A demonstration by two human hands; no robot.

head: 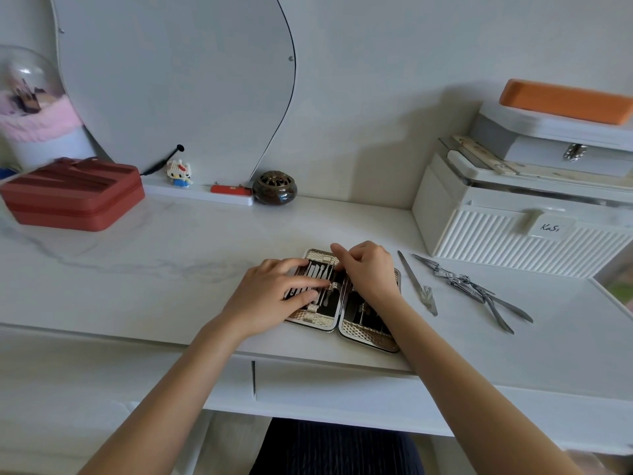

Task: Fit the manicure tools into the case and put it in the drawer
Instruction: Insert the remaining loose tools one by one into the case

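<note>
left hand (274,296) flat on open case (363,332); right hand (368,269) pinching inside

left hand (274,293): fingers flat, spread | right hand (368,269): fingers curled, pinching

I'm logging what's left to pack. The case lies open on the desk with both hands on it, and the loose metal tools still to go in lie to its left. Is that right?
Not quite. The head view shows the loose tools lying right of the open case, not left. Left hand and right hand are on the case.
</note>
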